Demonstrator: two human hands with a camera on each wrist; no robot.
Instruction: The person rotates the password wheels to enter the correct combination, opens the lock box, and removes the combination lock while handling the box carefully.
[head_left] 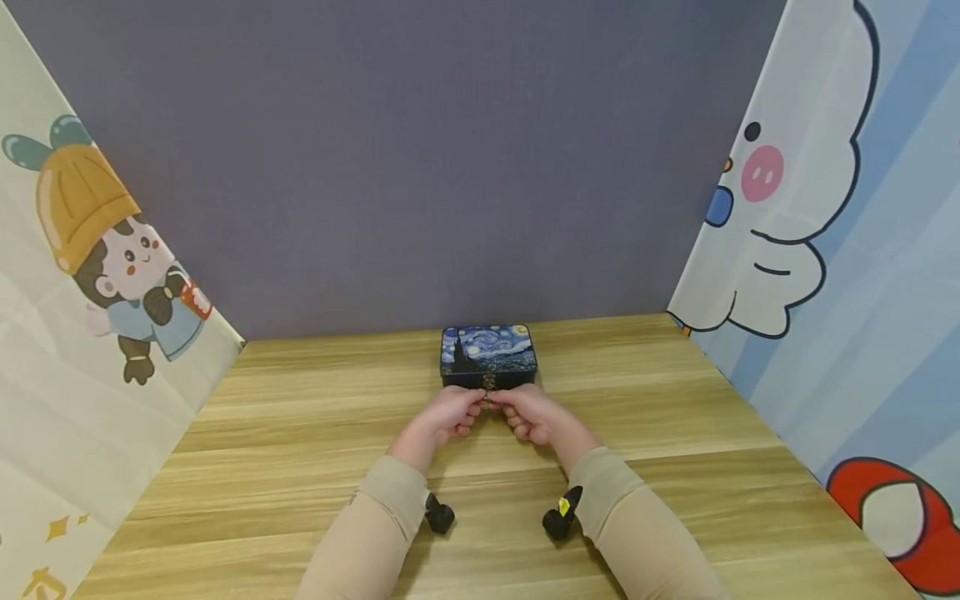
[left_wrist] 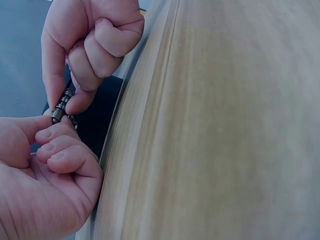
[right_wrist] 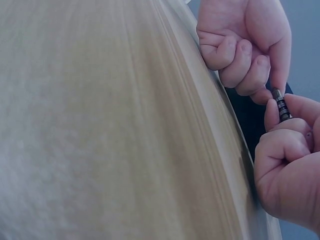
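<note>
A dark box (head_left: pixel 487 352) with a swirling blue night-sky picture on its lid stands closed at the back of the table. A brass-coloured clasp (head_left: pixel 490 381) is on its front. Right before the clasp, my left hand (head_left: pixel 453 410) and my right hand (head_left: pixel 529 412) meet, fingertips close together. Between them is a small dark cylindrical combination lock (left_wrist: pixel 61 106) with ringed dials. Thumb and forefinger of each hand pinch one end of the lock (right_wrist: pixel 281 106), and the other fingers are curled in. Fingers partly cover the lock; whether it is fastened to the clasp cannot be seen.
The wood-grain table (head_left: pixel 322 467) reaches back to a grey panel (head_left: pixel 450 167). Cartoon-printed cloths hang at the left (head_left: pixel 45 400) and right (head_left: pixel 900 333). Black wrist devices (head_left: pixel 439 515) sit at both sleeve cuffs.
</note>
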